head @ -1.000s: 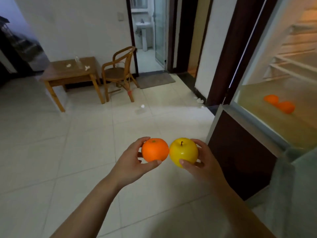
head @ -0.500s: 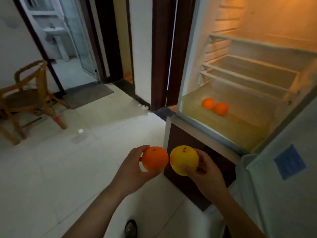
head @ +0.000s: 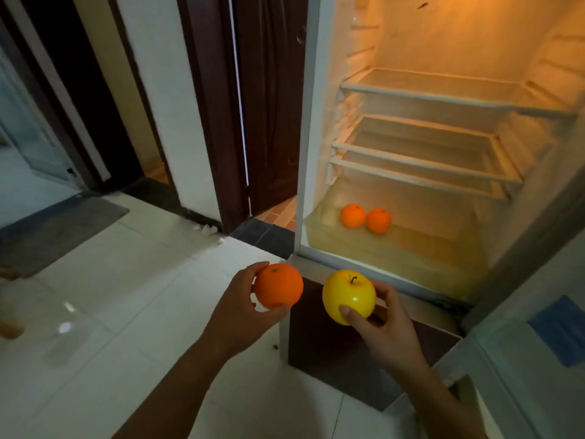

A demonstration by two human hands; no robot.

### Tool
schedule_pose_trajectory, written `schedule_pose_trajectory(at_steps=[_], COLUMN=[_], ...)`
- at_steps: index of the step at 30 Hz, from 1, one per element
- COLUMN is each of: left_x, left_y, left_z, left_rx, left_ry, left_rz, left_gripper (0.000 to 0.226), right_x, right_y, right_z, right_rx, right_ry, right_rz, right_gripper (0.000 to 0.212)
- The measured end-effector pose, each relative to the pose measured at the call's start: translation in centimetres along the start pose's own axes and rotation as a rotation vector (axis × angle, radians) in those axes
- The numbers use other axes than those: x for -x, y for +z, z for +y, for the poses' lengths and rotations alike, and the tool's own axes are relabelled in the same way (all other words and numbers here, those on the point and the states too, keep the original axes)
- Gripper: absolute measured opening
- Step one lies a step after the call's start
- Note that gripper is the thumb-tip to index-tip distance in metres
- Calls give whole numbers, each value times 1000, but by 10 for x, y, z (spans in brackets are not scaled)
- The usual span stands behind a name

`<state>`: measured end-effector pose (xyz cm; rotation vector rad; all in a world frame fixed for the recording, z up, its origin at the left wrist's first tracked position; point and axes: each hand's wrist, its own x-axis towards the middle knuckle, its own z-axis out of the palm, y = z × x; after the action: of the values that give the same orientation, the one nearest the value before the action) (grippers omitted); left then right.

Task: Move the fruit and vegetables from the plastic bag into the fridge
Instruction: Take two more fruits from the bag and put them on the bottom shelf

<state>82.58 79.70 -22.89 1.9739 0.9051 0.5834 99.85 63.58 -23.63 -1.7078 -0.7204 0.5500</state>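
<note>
A person's left hand [head: 240,315] curls its fingers round an orange [head: 278,285]; the right hand [head: 386,331] grips a yellow apple [head: 348,296], both near the open fridge [head: 304,122]. Two more oranges [head: 353,216] sit inside, side by side on its bottom. The fridge door [head: 538,359] is cut off at right. There is a white tiled floor [head: 126,312] and a grey doormat [head: 57,229].

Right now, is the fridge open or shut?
Open: the fridge shows its lit inside, shelves and two oranges on the bottom.

Orange orange [head: 278,286], yellow apple [head: 348,296], white floor [head: 110,327].
</note>
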Motion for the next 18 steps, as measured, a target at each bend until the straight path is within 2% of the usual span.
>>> schedule_pose_trajectory(at_steps=[3,6,10,14,18], left_x=[-30,-60,-104,-160,-223], left_y=[12,26,43,58,82], left_z=[-1,1,7,19,42], left_rx=[31,55,70,94,64], left_ry=[9,22,50,56,94], left_rz=[-87,-158,-228,-302,-300], left_gripper=[70,70,73,72,67], right_x=[-13,-32,-68,-121,-182], right_y=[-2,-13,-26,-40,-63], right_z=[4,8,5,9,15], right_rx=[23,20,24,20,9], right_ry=[40,69,12,2,19], right_rz=[73,123,159,233,329], right_gripper=[58,71,55,55,55])
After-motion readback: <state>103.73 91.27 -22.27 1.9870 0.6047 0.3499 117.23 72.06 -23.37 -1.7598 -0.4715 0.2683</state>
